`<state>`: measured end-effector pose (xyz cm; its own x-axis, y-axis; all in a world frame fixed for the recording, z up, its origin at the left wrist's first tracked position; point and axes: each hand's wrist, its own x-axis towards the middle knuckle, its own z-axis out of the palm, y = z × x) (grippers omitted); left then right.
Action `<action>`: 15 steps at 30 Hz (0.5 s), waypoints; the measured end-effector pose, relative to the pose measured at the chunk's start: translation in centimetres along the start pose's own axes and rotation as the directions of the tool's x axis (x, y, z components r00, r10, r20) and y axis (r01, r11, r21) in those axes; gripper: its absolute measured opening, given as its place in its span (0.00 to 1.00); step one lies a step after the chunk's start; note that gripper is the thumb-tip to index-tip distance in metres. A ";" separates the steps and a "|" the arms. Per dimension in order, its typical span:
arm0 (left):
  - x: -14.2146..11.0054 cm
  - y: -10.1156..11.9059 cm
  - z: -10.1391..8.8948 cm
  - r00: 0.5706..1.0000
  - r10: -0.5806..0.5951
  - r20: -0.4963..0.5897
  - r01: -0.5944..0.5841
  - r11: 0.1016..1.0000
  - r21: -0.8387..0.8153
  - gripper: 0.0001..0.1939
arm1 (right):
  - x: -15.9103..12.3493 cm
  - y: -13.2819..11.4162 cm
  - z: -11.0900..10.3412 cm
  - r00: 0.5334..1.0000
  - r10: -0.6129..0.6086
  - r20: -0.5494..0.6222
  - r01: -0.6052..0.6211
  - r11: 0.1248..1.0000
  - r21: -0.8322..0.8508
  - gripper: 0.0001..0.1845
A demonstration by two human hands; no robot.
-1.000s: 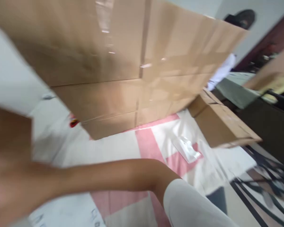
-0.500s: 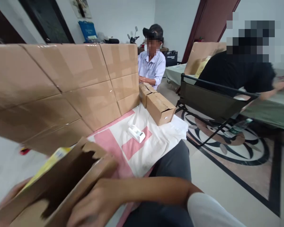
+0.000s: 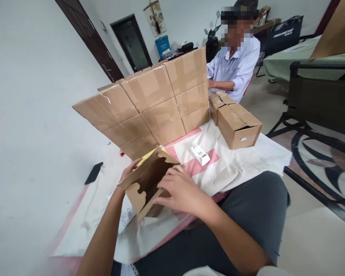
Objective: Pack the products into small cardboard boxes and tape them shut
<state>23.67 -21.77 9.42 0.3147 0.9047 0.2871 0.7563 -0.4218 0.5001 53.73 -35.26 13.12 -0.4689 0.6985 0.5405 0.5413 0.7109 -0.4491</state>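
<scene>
An opened cardboard box (image 3: 158,209) stands tilted in front of me on the cloth-covered table, its flaps up and its inside dark. My left hand (image 3: 130,170) holds the box from its far left side, partly hidden behind a raised flap. Over the near right wall curl the fingers of my right hand (image 3: 179,188), with the thumb lower on the same side. Behind the box, close to my left fingers, a yellow packet (image 3: 149,155) shows in part. A white sheet with printed drawings (image 3: 125,215) lies under the box's left side.
A taped cardboard partition (image 3: 158,115) stands across the table. Right of it are a white handheld device (image 3: 200,155) and two closed cardboard boxes (image 3: 240,119). A black phone-like slab (image 3: 94,173) lies at the left edge. A person in a light shirt (image 3: 235,69) sits beyond.
My view has swung left and back, so the box now appears nearer the middle. My right hand has shifted along the box's near wall. The device and closed boxes stay put.
</scene>
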 end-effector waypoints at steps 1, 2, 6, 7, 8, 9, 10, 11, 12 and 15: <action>-0.5 0.1 -0.9 0.998 -0.051 -0.045 0.050 0.998 -0.027 0.30 | -0.6 0.2 0.0 1.000 -0.004 0.004 0.004 1.000 0.004 0.21; -1.2 0.3 -2.1 0.985 -0.114 -0.130 0.106 0.992 -0.064 0.33 | -1.1 0.4 0.1 1.000 -0.010 0.003 0.010 1.000 0.006 0.20; -6.0 3.2 -7.7 0.757 -0.212 -0.618 0.078 0.968 -0.238 0.39 | -2.1 0.6 1.0 0.999 -0.040 -0.015 0.040 0.999 0.028 0.17; -7.3 4.1 -8.8 0.707 -0.165 -0.687 -0.002 0.972 -0.234 0.38 | -2.1 0.7 1.2 0.999 -0.040 -0.020 0.040 0.999 0.037 0.17; -8.6 5.0 -9.5 0.672 -0.094 -0.735 -0.077 0.978 -0.196 0.38 | -2.1 0.7 1.4 0.999 -0.038 -0.025 0.039 0.998 0.046 0.17; -9.7 5.8 -9.9 0.649 -0.015 -0.760 -0.136 0.981 -0.135 0.37 | -2.1 0.8 1.4 0.999 -0.035 -0.027 0.036 0.998 0.056 0.17; -10.6 6.6 -10.0 0.647 0.064 -0.759 -0.169 0.984 -0.061 0.36 | -2.0 0.9 1.4 0.999 -0.032 -0.025 0.033 0.997 0.067 0.17; -11.2 7.3 -9.6 0.681 0.127 -0.722 -0.177 0.984 0.006 0.35 | -2.0 1.0 1.4 0.999 -0.029 -0.020 0.030 0.996 0.079 0.17; -11.6 7.9 -8.9 0.745 0.158 -0.648 -0.161 0.985 0.054 0.33 | -2.0 1.1 1.3 1.000 -0.025 -0.012 0.026 0.996 0.089 0.18; -10.7 9.6 -5.5 0.968 0.054 -0.247 -0.034 0.996 0.086 0.25 | -2.0 1.1 1.1 1.000 -0.026 0.009 0.025 0.996 0.083 0.20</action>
<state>24.45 -35.87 15.63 0.2037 0.8378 0.5066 0.7916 -0.4454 0.4182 54.46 -35.79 10.78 -0.4888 0.6808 0.5456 0.4699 0.7323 -0.4928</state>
